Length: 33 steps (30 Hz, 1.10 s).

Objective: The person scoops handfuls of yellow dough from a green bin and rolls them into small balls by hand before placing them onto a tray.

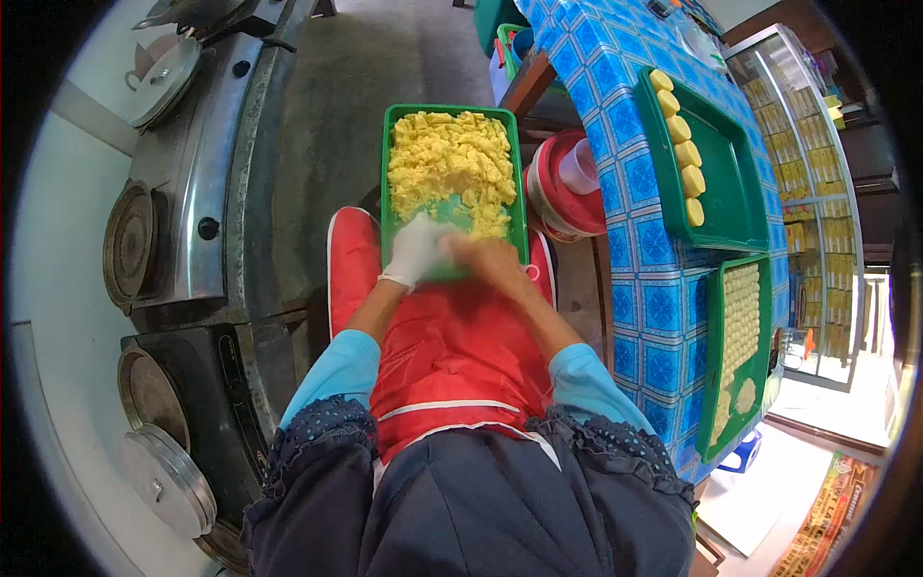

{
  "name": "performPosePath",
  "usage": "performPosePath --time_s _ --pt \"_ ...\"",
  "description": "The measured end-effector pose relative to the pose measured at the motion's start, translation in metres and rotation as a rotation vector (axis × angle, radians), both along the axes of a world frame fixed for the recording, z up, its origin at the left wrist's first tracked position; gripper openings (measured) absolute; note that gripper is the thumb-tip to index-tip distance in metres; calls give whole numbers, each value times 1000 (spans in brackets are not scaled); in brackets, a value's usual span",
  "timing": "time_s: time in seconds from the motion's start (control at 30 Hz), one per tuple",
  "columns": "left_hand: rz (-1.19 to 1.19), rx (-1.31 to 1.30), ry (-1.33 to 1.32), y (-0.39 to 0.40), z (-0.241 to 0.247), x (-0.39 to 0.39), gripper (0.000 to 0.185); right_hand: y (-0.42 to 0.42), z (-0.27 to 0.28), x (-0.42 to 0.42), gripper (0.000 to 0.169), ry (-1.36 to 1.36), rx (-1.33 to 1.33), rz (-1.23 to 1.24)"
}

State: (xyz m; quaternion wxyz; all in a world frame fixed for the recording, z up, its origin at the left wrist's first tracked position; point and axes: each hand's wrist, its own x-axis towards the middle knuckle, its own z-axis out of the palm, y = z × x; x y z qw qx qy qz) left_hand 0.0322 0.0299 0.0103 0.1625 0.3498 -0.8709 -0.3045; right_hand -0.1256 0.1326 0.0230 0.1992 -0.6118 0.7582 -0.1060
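Note:
A green plastic tray [520,180] rests on my lap, with a heap of crumbly yellow dough-like pieces [451,159] filling its far part. Over the near end of the tray is my left hand [418,249], in a thin whitish glove. My bare right hand [479,256] meets it from the right, its fingers blurred by motion. Whether something lies between the two hands cannot be told. Close by on the right, a dark green tray [721,173] on the table holds a row of yellow, thick round pieces [678,130] along its left side.
A blue checked tablecloth [656,310] covers the table at right, where another green tray [710,389] holds rows of small pale pieces [739,310]. A red-lidded bucket [555,180] stands beside the table. To the left are a metal stove [195,180], round pans [133,241] and metal lids [169,479].

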Motion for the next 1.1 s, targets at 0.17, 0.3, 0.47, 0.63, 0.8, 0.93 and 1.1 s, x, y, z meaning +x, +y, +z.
performPosePath --time_s 0.17,0.3,0.47,0.63,0.8,0.93,1.1 --pt "-14 -6 -73 6 2 1 42 7 9 -10 25 17 33 85" --pt "9 -30 -51 9 -2 1 44 15 14 -18 24 74 33 115" --pt "51 63 -76 9 2 -6 51 23 9 -32 19 189 24 50" --pt "20 14 -73 8 3 -10 49 11 18 -1 15 517 -398 31" --pt "-14 -21 -78 6 -12 -25 38 -21 -18 5 17 -187 -389 -197" --pt "97 -71 18 13 -12 -18 32 -37 -15 23 28 -273 -205 -438" --pt "145 -111 39 18 -3 -15 37 -46 -23 25 38 -231 -235 -447"
